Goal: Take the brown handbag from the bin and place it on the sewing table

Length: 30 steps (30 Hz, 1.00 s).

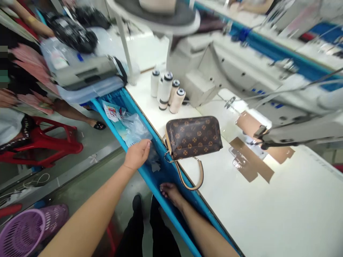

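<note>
My left hand [137,154] is closed at the blue cloth trough [118,137] along the table's edge, beside a clear plastic bag [138,125]. What its fingers hold, if anything, is hidden. Lower in the same trough, my right hand [171,193] has its fingers curled in, and I cannot make out anything in them. On the white table [268,214] lies a brown patterned handbag [194,137], apart from both hands. Its tan strap [199,178] and chain hang toward the trough, near my right hand.
Several thread spools [166,89] stand behind the handbag. A sewing machine [241,78] fills the right back, with brown cut pieces [252,160] by its needle area. At left are a red stool [50,139], a purple basket [24,228] and another person's leg [72,112].
</note>
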Tool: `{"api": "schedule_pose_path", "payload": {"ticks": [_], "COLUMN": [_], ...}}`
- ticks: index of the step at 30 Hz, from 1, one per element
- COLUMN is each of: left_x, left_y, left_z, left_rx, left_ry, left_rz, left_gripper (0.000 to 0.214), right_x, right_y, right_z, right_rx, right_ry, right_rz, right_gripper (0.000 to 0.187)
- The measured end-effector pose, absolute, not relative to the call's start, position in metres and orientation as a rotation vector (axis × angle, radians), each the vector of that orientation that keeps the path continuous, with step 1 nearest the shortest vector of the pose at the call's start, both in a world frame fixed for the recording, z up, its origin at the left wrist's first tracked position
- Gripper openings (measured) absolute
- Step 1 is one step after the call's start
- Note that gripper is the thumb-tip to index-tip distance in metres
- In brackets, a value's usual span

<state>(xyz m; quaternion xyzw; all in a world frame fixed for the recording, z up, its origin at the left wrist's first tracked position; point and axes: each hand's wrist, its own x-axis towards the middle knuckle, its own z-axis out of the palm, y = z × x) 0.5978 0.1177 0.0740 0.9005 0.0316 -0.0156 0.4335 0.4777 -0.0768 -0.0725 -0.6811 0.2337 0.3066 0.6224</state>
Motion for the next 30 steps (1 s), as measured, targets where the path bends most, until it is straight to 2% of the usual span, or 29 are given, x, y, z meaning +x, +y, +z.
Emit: {"api": "schedule_pose_path", "payload": {"ticks": [4,10,16,20,22,24,27,30], "left_x": [0.599,0.529,0.441,0.42,0.414,0.409,0.402,0.396], "left_y": [0.115,0.129,0.149,0.152,0.155,0.16,0.169,0.17], "left_z": [0.082,0.092,0.083,0.088,0.09,0.092,0.093,0.096], "left_rx": [1.918,1.171,0.619,0.505,0.492,0.493,0.526,0.644], "left_ry": [0.082,0.416,0.584,0.557,0.534,0.516,0.495,0.464], "left_rz": [-0.07,-0.196,-0.423,-0.476,-0.476,-0.478,-0.484,-0.421], "left_gripper": [0.023,0.055,0.045,0.053,0.05,0.044,0.039,0.039], "right_x": [0.49,0.478,0.446,0.434,0.431,0.43,0.427,0.415], "right_y": [-0.074,-0.094,-0.053,0.004,0.018,0.02,0.006,-0.002], "right_z": [-0.019,0.081,0.17,0.167,0.154,0.145,0.139,0.131], "right_rx": [-1.51,-1.665,-1.813,-1.969,-1.985,-1.987,-1.98,-1.731], "right_ry": [0.338,0.19,-0.089,-0.567,-0.652,-0.594,-0.405,-0.045], "right_rz": [0.748,0.533,0.316,0.372,0.44,0.423,0.391,0.569], "right_gripper": [0.04,0.043,0.031,0.017,0.031,0.034,0.017,0.032]}}
